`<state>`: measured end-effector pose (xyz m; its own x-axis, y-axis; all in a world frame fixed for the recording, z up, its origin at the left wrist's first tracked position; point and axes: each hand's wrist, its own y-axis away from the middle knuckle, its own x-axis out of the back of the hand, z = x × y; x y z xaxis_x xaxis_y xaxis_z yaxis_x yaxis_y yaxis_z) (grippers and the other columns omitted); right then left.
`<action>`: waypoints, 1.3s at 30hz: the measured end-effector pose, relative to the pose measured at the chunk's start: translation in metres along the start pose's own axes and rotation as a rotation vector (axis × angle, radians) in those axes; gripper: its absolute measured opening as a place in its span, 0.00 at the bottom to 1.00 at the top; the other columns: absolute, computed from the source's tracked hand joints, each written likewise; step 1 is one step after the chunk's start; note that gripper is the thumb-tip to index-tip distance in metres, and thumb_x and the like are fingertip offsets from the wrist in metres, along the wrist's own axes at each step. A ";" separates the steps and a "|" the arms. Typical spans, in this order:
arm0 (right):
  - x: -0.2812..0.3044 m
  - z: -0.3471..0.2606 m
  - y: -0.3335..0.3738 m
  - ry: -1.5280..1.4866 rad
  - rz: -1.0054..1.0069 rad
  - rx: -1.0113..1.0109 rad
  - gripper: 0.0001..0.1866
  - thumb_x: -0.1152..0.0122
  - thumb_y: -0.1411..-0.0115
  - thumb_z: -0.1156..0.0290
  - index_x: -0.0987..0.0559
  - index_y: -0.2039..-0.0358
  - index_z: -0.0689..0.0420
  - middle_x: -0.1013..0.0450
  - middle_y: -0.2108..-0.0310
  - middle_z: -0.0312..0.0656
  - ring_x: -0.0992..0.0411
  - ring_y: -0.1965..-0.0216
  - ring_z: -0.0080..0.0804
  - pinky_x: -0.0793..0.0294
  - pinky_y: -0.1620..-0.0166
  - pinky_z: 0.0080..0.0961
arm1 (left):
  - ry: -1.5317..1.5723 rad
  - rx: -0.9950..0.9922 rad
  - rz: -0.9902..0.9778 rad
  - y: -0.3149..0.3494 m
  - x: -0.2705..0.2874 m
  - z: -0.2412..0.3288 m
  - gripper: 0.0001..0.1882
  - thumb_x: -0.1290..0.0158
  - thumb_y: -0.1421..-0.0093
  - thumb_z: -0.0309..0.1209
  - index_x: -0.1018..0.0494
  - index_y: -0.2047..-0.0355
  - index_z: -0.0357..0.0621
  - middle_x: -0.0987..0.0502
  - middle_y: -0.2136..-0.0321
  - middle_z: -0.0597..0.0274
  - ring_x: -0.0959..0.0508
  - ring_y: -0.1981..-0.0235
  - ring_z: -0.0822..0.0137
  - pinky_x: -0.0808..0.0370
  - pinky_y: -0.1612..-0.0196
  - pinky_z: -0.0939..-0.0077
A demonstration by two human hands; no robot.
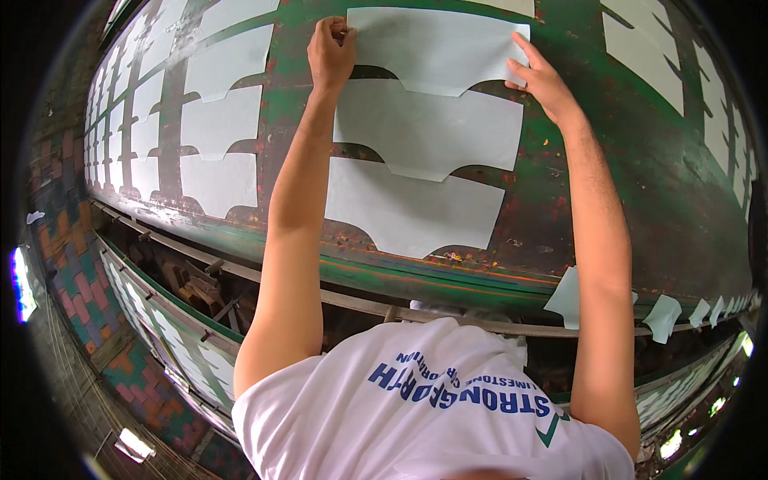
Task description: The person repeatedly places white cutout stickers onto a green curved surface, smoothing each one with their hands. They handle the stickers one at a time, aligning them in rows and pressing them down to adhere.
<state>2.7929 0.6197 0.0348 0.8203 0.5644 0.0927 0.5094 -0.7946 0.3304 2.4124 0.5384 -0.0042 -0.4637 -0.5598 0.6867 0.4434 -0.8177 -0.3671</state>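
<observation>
A pale cut fabric panel (436, 48) lies at the top of a column of similar panels on a long green table (560, 24). My left hand (332, 52) is at its upper left corner, fingers curled in and closed at the edge. My right hand (542, 78) rests at its right edge, thumb and fingers spread against the panel. Nearer to me lie a second panel (432, 128) and a third panel (412, 204), each with curved cut-outs on its near side and partly overlapped by the one above.
More panels (220, 124) lie in columns to the left, and others (648, 52) to the right. Along the near table edge runs a rail (360, 304), with several pale pieces (662, 318) hanging on the right. Another table (172, 336) with panels stands behind me, beside a patterned brick-like floor (88, 280).
</observation>
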 end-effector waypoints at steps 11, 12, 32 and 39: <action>-0.017 0.019 0.030 0.158 0.308 0.204 0.33 0.38 0.30 0.60 0.34 0.27 0.51 0.41 0.31 0.44 0.29 0.59 0.24 0.24 0.47 0.28 | -0.416 -0.226 -0.168 0.027 -0.114 0.085 0.45 0.64 0.26 0.60 0.46 0.27 0.28 0.49 0.24 0.35 0.55 0.22 0.35 0.60 0.25 0.33; -0.020 0.025 0.040 0.147 0.344 0.217 0.32 0.38 0.29 0.60 0.33 0.28 0.51 0.40 0.33 0.45 0.29 0.58 0.24 0.24 0.47 0.27 | -0.352 -0.274 -0.152 0.043 -0.129 0.111 0.45 0.64 0.27 0.60 0.45 0.27 0.29 0.48 0.24 0.39 0.55 0.22 0.39 0.60 0.25 0.34; 0.150 0.136 0.453 0.378 0.715 -0.162 0.23 0.41 0.26 0.58 0.23 0.36 0.55 0.21 0.47 0.38 0.25 0.51 0.26 0.26 0.46 0.27 | -0.518 0.097 -0.444 0.051 -0.041 0.063 0.54 0.68 0.30 0.70 0.58 0.23 0.33 0.59 0.22 0.40 0.63 0.21 0.43 0.66 0.23 0.42; 0.214 0.163 0.523 0.717 0.694 -0.239 0.24 0.37 0.31 0.65 0.26 0.36 0.54 0.27 0.40 0.46 0.28 0.41 0.43 0.29 0.37 0.40 | -0.521 -0.022 -0.483 0.120 -0.049 0.157 0.44 0.59 0.31 0.65 0.35 0.30 0.41 0.41 0.28 0.40 0.48 0.25 0.39 0.57 0.28 0.28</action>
<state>3.2779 0.2883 0.0741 0.5259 0.0608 0.8484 -0.1475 -0.9758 0.1614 2.6081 0.4889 0.0167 -0.1748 -0.0018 0.9846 0.2628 -0.9638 0.0449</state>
